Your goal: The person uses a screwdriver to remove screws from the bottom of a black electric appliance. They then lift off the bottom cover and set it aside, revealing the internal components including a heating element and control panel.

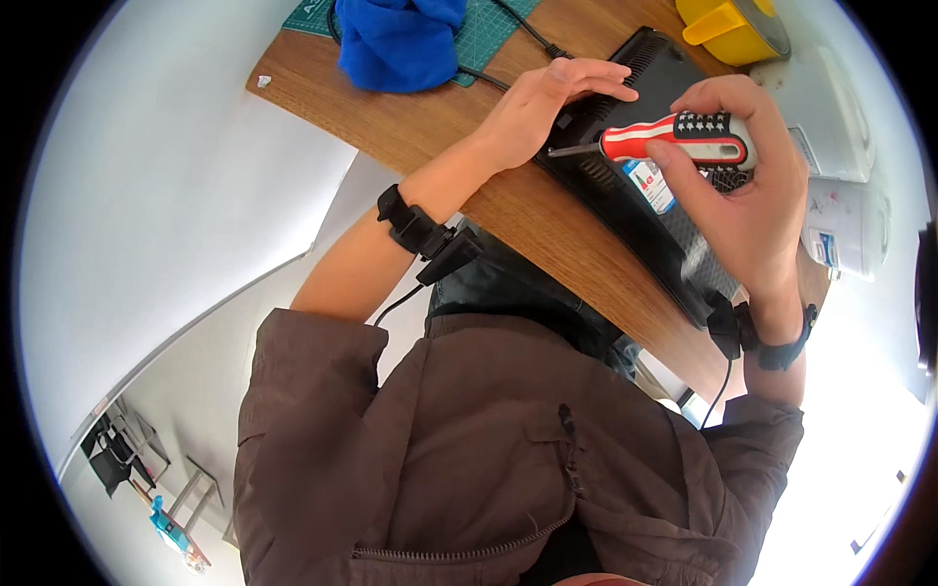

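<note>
My right hand is closed around the handle of a screwdriver, which is red, white and black with white stars. Its metal shaft points left, and the tip appears over the near left part of a flat black device casing; I cannot tell whether it touches a screw. The casing has vent slots and a white and blue sticker. Against its left end rests my left hand, fingers stretched out over the casing and holding nothing. Part of the casing is hidden behind my right hand.
The casing lies on a wooden table. A blue cloth sits on a green cutting mat at the far left, with black cables beside it. Far right stand a yellow container and whitish plastic bins.
</note>
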